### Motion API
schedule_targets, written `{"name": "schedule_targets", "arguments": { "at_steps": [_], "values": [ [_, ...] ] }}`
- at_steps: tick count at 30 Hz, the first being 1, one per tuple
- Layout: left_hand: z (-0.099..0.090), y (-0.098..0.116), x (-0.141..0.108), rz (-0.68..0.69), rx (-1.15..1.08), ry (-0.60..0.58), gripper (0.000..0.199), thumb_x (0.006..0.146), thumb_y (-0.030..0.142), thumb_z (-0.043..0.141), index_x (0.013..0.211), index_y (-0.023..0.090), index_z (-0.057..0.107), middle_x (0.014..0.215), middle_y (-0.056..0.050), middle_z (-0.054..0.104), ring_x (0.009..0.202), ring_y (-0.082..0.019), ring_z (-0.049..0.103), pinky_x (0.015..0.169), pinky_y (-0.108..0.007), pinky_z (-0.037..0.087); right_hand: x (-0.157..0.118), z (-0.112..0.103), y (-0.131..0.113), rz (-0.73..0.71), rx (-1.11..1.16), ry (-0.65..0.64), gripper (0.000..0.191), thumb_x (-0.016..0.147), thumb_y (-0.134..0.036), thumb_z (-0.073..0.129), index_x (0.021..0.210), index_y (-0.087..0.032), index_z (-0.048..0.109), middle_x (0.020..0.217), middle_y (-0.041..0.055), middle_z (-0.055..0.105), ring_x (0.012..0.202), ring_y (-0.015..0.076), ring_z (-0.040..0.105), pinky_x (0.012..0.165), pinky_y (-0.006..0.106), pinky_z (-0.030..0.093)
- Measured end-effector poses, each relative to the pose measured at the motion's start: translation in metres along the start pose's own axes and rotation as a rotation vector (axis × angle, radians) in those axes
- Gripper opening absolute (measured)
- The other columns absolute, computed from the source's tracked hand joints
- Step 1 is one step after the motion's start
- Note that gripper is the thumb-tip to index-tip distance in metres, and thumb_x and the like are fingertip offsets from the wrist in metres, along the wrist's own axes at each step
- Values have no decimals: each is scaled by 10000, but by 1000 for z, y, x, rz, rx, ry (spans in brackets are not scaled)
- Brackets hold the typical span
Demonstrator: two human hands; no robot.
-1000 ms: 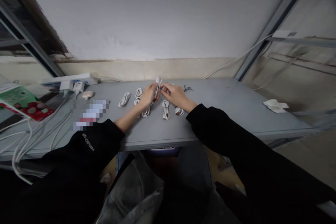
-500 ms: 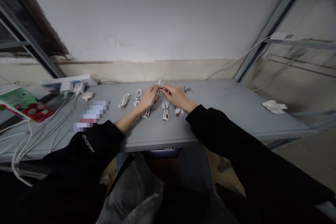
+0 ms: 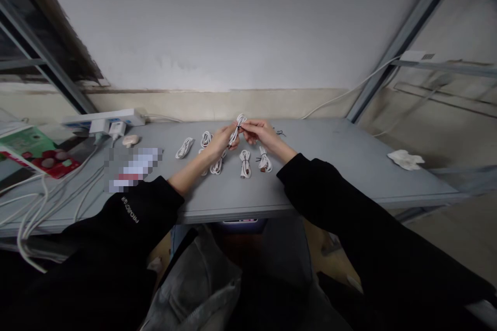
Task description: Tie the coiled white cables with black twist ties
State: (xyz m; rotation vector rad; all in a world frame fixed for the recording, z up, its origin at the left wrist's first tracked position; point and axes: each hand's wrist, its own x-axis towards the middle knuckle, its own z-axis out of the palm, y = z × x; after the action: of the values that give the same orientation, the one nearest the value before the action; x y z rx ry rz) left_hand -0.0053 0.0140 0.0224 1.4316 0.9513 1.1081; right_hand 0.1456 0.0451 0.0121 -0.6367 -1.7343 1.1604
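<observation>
A coiled white cable (image 3: 241, 119) is held upright above the desk in my left hand (image 3: 222, 144), its fingers closed around the bundle. A dark twist tie (image 3: 238, 126) crosses the middle of that coil. My right hand (image 3: 259, 132) pinches at the tie with thumb and forefinger, its other fingers curled. Below my hands lie more coiled white cables, one (image 3: 245, 164) in front and another (image 3: 264, 159) to its right, both with dark ties. Several more lie by my left hand, including a coil (image 3: 184, 148) farther left. Loose black ties (image 3: 278, 132) lie behind my right hand.
The grey desk (image 3: 330, 165) runs along the wall. At left are a power strip (image 3: 104, 118) with plugged-in chargers, a small pale case (image 3: 131, 140), a green-and-red box (image 3: 34, 151) and trailing cords. A crumpled tissue (image 3: 406, 159) lies at right.
My right hand has turned and shifted slightly right at the tie, uncovering more of the cable coil on the desk below. The held coil has risen slightly and tilted right.
</observation>
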Motion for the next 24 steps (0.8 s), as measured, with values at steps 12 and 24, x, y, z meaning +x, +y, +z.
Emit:
{"name": "schedule_targets", "arguments": {
  "at_steps": [12,24],
  "values": [
    [3,-3,3,34,-62,102,496,950,590,355,655,198,428,452,63,318,382,-70,256,394,-223,226,-5,15,-1,-119,-189,77,336,904,-494,520,730,-207,535,545,-46,472,490,89,413,493,239,351],
    [-6,1,-9,324,642,338,244,960,378,462,792,202,478,558,39,440,537,-117,419,555,-232,261,-14,18,-3,-328,-567,234,304,938,-418,437,738,-202,513,642,-20,442,589,116,370,603,280,317]
  ]
}}
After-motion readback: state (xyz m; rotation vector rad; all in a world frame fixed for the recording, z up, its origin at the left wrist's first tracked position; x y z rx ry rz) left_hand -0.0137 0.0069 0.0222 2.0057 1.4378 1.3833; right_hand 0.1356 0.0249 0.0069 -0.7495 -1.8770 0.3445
